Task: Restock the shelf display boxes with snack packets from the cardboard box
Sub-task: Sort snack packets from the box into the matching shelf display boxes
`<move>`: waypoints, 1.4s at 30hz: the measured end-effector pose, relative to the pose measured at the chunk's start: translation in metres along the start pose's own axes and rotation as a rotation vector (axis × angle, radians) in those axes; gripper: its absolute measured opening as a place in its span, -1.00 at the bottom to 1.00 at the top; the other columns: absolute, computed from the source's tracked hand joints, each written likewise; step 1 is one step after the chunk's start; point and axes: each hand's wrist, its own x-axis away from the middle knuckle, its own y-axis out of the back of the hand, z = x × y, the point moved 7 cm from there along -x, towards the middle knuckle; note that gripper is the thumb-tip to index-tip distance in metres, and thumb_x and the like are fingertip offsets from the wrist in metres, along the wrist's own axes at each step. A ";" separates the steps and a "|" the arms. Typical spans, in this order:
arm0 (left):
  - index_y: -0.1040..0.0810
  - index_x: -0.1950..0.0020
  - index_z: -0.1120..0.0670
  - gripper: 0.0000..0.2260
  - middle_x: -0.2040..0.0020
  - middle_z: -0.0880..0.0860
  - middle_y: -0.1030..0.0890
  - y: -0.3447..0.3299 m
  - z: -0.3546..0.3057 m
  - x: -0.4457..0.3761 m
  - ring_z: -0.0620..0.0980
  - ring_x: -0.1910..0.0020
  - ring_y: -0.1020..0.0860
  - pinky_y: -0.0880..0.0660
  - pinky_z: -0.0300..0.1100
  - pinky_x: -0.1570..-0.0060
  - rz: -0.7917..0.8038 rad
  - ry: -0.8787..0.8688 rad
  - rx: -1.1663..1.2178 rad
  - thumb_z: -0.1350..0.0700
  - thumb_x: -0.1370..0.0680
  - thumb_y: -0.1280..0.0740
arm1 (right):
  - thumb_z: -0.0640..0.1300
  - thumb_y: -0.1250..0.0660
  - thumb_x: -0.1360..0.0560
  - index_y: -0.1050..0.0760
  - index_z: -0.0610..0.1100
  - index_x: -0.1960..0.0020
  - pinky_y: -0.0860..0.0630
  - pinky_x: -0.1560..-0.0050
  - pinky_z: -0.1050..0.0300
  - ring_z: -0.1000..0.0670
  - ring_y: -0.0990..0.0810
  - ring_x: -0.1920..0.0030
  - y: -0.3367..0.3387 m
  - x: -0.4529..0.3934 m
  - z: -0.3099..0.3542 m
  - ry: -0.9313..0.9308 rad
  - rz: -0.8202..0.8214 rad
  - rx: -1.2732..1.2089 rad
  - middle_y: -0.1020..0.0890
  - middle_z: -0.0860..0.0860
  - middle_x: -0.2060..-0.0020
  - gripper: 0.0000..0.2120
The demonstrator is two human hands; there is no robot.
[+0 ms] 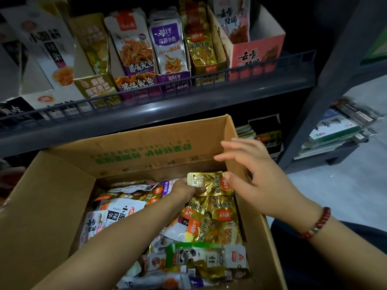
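An open cardboard box point(146, 155) sits below the shelf, holding several mixed snack packets. My left hand point(185, 188) reaches deep into it and grips a gold snack packet point(211, 183) lifted at the box's far right corner. My right hand point(251, 166) hovers over the box's right wall with fingers spread, its thumb touching the gold packet's right edge. More gold packets point(217, 210) lie just beneath. On the shelf above stands a gold display box point(202, 47) of the same packets, beside a purple display box point(169, 51).
A dark metal shelf rail point(159, 88) runs across in front of the display boxes. A pink display box point(257, 53) stands at the shelf's right end, white and green ones at the left. A grey upright post point(326, 80) and low rack with goods point(343, 126) are at right.
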 end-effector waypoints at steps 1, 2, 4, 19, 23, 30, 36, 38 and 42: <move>-0.59 -0.12 0.22 -0.67 -0.03 0.19 -0.67 0.002 0.000 0.001 0.15 0.04 -0.65 -0.59 -0.05 -0.02 -0.001 -0.007 0.005 0.29 -0.38 -0.53 | 0.05 -0.19 -0.44 -0.49 0.11 -0.24 -0.04 -0.41 0.13 0.21 -0.08 -0.43 0.000 0.000 0.000 -0.001 0.001 0.002 -0.37 0.18 -0.36 -0.62; -0.59 -0.11 0.22 -0.68 0.00 0.16 -0.66 0.004 -0.002 0.005 0.09 0.12 -0.64 -0.58 -0.13 0.09 0.000 -0.019 0.005 0.31 -0.39 -0.53 | 0.05 -0.19 -0.44 -0.49 0.10 -0.25 -0.04 -0.42 0.11 0.21 -0.08 -0.43 0.000 0.000 0.001 -0.001 0.002 0.006 -0.37 0.17 -0.37 -0.61; -0.59 -0.11 0.21 -0.68 0.06 0.10 -0.64 0.010 -0.009 0.013 -0.04 0.23 -0.59 -0.52 -0.27 0.26 -0.014 -0.062 0.005 0.32 -0.39 -0.52 | 0.06 -0.18 -0.44 -0.49 0.10 -0.25 -0.05 -0.44 0.08 0.21 -0.09 -0.43 0.000 0.000 0.001 -0.002 0.003 0.013 -0.38 0.17 -0.36 -0.61; -0.57 -0.14 0.16 -0.73 0.00 0.12 -0.67 0.114 -0.060 0.132 0.05 0.11 -0.61 -0.48 -0.13 0.21 -0.199 -0.275 0.358 0.22 -0.45 -0.48 | -0.03 -0.26 -0.55 -0.43 0.09 -0.30 0.05 -0.26 0.27 0.09 -0.25 -0.37 -0.004 -0.007 0.020 -0.013 -0.029 0.171 -0.45 0.16 -0.27 -0.68; -0.56 -0.13 0.15 -0.75 0.02 0.13 -0.68 0.116 -0.053 0.150 0.09 0.10 -0.64 -0.57 -0.02 0.13 -0.155 -0.242 0.588 0.24 -0.47 -0.44 | 0.08 -0.23 -0.55 -0.33 0.13 -0.38 0.01 -0.28 0.24 0.00 -0.19 -0.41 -0.011 -0.013 0.028 -0.072 -0.011 0.175 -0.43 0.15 -0.26 -0.60; -0.54 -0.23 0.15 -0.70 -0.13 0.20 -0.64 0.113 -0.048 0.161 0.22 -0.11 -0.61 -0.53 0.20 -0.09 -0.052 -0.155 0.872 0.20 -0.50 -0.40 | 0.04 -0.28 -0.55 -0.37 0.08 -0.36 -0.53 0.01 0.24 0.20 -0.58 0.04 -0.026 -0.025 0.047 -0.129 0.143 -0.113 -0.64 0.18 0.09 -0.62; -0.51 -0.24 0.14 -0.69 -0.13 0.20 -0.63 0.115 -0.048 0.161 0.20 -0.07 -0.61 -0.53 0.17 -0.06 -0.040 -0.137 0.912 0.22 -0.50 -0.39 | -0.15 -0.34 -0.53 -0.57 0.07 0.13 -0.55 0.30 0.27 0.19 -0.62 0.34 -0.035 -0.031 0.048 -0.186 0.210 -0.183 -0.65 0.12 0.36 -0.87; -0.53 -0.24 0.11 -0.67 -0.12 0.18 -0.64 0.122 -0.048 0.160 0.20 -0.11 -0.60 -0.53 0.19 -0.10 -0.060 -0.175 0.881 0.21 -0.48 -0.42 | -0.13 -0.31 -0.54 -0.57 0.07 0.09 -0.58 0.23 0.26 0.17 -0.64 0.28 -0.035 -0.031 0.048 -0.196 0.210 -0.223 -0.67 0.09 0.30 -0.89; -0.56 -0.18 0.11 -0.57 -0.05 0.16 -0.67 0.120 -0.048 0.161 0.19 -0.10 -0.60 -0.54 0.12 -0.04 -0.033 -0.204 0.771 0.18 -0.32 -0.48 | -0.05 -0.27 -0.56 -0.49 0.01 -0.17 -0.51 0.17 0.32 0.19 -0.65 0.23 -0.036 -0.032 0.049 -0.232 0.160 -0.362 -0.69 0.07 0.21 -0.81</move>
